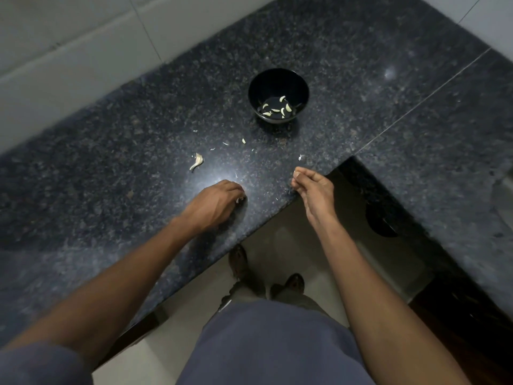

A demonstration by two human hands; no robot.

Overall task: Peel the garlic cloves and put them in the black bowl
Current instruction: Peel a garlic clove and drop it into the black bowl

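While my left hand (219, 202) sits curled knuckles-up on the dark granite table (111, 173), its grip is closed round a pale scrap of garlic (239, 200) poking out at the fingertips. My right hand (312, 184) hovers at the table edge, fingers bunched together; can't tell if it's pinching anything. Peeled cloves (277, 108) lie in the black bowl (278, 79) further back, and a papery skin (197, 161) sits near my left hand.
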